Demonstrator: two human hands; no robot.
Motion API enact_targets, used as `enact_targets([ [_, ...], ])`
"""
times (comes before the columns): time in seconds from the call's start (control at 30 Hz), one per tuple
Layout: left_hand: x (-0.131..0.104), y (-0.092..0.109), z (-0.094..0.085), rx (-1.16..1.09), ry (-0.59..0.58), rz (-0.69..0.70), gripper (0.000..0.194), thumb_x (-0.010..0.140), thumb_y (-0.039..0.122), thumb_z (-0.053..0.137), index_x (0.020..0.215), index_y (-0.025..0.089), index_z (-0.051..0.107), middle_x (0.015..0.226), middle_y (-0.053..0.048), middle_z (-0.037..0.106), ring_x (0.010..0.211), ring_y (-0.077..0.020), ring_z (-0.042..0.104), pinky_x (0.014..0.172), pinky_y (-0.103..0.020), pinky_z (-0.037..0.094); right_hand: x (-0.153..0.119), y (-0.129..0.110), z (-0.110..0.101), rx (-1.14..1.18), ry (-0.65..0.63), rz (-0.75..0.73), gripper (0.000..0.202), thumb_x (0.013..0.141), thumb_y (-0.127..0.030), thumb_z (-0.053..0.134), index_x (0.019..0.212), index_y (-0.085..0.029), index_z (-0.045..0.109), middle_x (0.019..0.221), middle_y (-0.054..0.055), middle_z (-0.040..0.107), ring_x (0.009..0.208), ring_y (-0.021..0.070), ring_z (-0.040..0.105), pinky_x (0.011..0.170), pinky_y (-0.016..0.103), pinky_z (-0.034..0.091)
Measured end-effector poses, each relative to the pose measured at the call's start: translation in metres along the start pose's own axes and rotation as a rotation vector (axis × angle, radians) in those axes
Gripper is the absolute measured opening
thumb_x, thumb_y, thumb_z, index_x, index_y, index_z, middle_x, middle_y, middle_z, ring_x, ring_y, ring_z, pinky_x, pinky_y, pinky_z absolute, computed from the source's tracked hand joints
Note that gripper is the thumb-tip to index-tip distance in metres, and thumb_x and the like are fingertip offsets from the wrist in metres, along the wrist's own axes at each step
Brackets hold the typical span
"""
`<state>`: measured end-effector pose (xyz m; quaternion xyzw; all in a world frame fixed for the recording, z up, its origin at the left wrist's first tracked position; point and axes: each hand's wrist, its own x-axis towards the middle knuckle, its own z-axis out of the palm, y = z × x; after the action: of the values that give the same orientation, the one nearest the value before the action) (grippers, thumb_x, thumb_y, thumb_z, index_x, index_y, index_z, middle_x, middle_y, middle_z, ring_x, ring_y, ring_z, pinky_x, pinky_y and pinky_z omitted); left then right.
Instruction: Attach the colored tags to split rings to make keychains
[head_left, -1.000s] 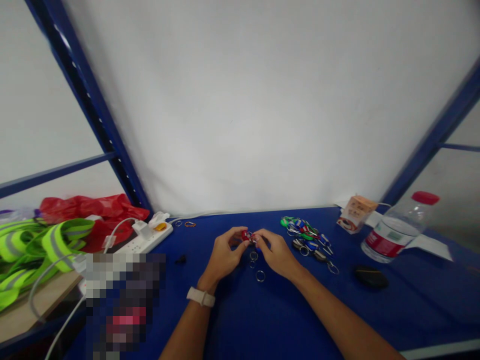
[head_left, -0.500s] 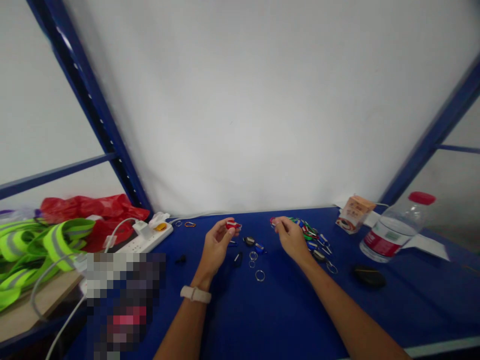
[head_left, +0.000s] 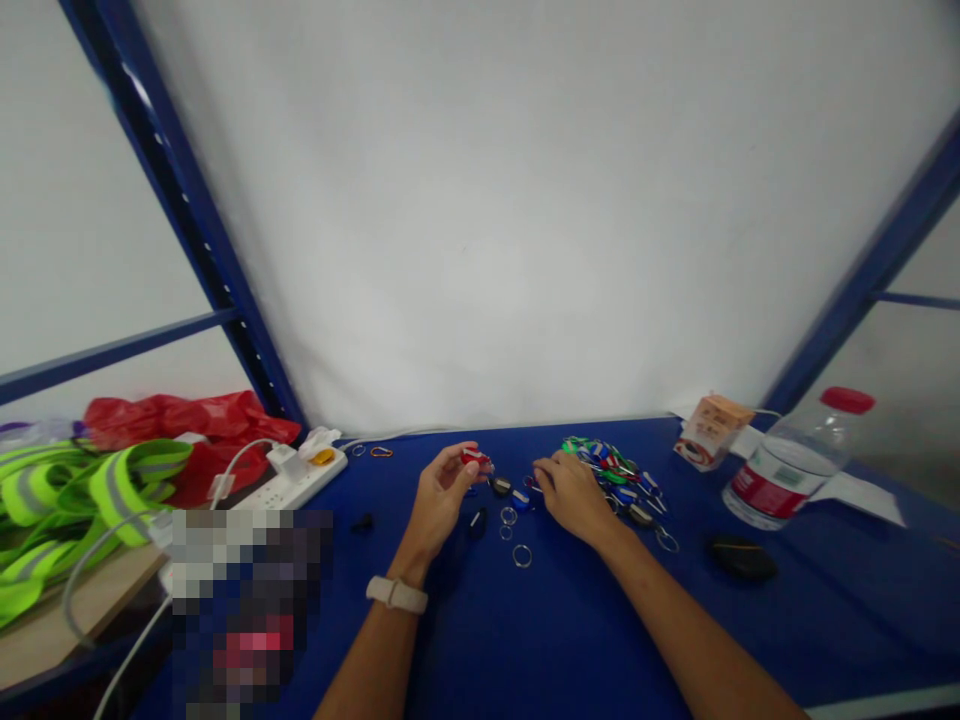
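Red keychain piece (head_left: 475, 457) is what everything's centring on, sitting just left of twelve o'clock from the wearer's seat, pinched in the fingertips of the left hand (head_left: 439, 495). Working outward from the near side: a pale wristband (head_left: 397, 594) is wrapping the left wrist, and a loose bigger ring (head_left: 522, 556) is lying at twelve. A black pouch (head_left: 742, 557) is resting over at two. Past the bigger ring, two small rings (head_left: 508, 516) are lying close together, with a black fob (head_left: 478, 521) just left of them. A blue piece (head_left: 520, 499) is sitting a bit farther out, beside a dark fob (head_left: 500, 486).

The right hand (head_left: 574, 490) is hovering low with curled fingers by something thin; honestly can't tell if it's gripping it. So, handling small parts is the step in hand, and whatever's next is probably calling for a light fingertip pinch, without dragging the neighbours along.

Farther back, a keychain pile (head_left: 604, 462) is spreading near one o'clock, and an orange carabiner (head_left: 382, 452) is lying at eleven.
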<state>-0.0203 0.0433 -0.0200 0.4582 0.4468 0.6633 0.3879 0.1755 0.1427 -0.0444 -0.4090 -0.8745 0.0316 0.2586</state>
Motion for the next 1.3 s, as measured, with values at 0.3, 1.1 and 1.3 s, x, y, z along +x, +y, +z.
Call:
enact_targets([
  [0.3, -0.003, -0.001, 0.005, -0.048, -0.154, -0.046, 0.042, 0.082, 0.039, 0.068, 0.115, 0.013, 0.059, 0.101, -0.01, 0.069, 0.088, -0.0194, 0.067, 0.086, -0.035, 0.054, -0.001, -0.032, -0.013, 0.598, -0.031, -0.167, 0.027, 0.098, -0.03, 0.044, 0.116, -0.024, 0.064, 0.105, 0.006, 0.066, 0.099, 0.0209, 0.058, 0.089, 0.036, 0.043],
  [1.1, -0.006, -0.008, 0.01, 0.166, -0.247, -0.115, 0.025, 0.08, 0.028, 0.068, 0.098, 0.012, 0.061, 0.08, -0.003, 0.064, 0.072, -0.0121, 0.06, 0.069, -0.024, 0.048, -0.001, -0.035, -0.008, 0.753, 0.052, 0.09, 0.029, 0.092, -0.037, 0.05, 0.086, -0.017, 0.069, 0.079, 0.004, 0.069, 0.074, 0.017, 0.061, 0.068, 0.027, 0.043],
  [1.3, -0.006, -0.008, 0.014, 0.183, -0.264, -0.073, 0.023, 0.082, 0.032, 0.066, 0.094, 0.013, 0.063, 0.079, -0.002, 0.062, 0.067, -0.0108, 0.056, 0.062, -0.022, 0.046, 0.0, -0.039, -0.002, 0.853, -0.035, 0.147, 0.034, 0.091, -0.042, 0.049, 0.081, -0.016, 0.069, 0.074, 0.004, 0.068, 0.07, 0.0173, 0.061, 0.066, 0.027, 0.044],
])
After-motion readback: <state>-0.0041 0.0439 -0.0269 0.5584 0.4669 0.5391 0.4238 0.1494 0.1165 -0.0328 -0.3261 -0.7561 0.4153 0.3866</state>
